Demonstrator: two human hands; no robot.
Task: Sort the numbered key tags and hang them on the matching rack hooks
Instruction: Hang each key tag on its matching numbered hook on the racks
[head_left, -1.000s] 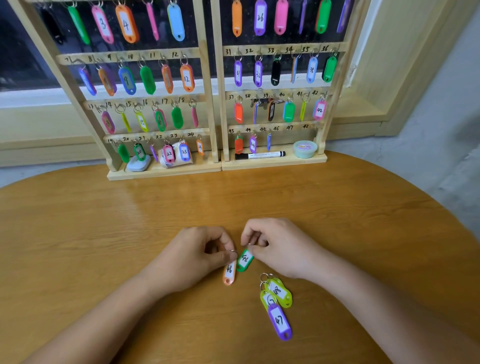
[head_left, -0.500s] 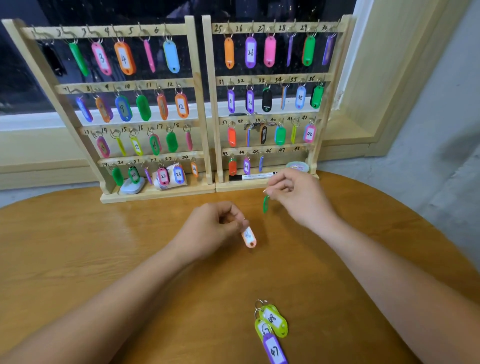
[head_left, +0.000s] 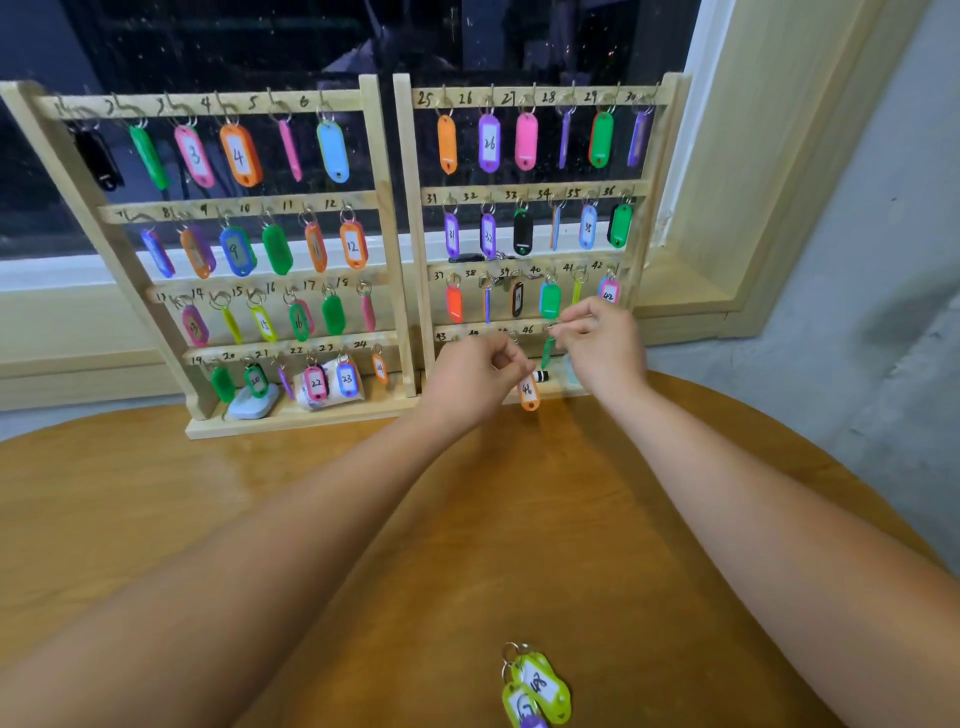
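Two wooden racks (head_left: 405, 218) with numbered hooks stand at the table's far edge, most hooks carrying coloured tags. My left hand (head_left: 472, 379) pinches the ring of an orange tag (head_left: 529, 392) marked 46, which dangles in front of the right rack's bottom row. My right hand (head_left: 602, 345) holds a green tag (head_left: 548, 353) by its ring, just below the hooks right of the 46 label. Near the front edge lies a small bunch of tags (head_left: 537, 686): lime ones, one marked 48, and a purple one cut off by the frame.
The round wooden table (head_left: 156, 519) carries the racks. On the rack bases sit a white-blue gadget (head_left: 254, 404), a white roll (head_left: 311, 387) and a black marker (head_left: 543, 375), mostly hidden by my hands. A window and its sill lie behind, a grey wall to the right.
Both hands lifted the orange and green tags off the table and carried them forward to the right rack's bottom row. The bunch of tags stayed on the table.
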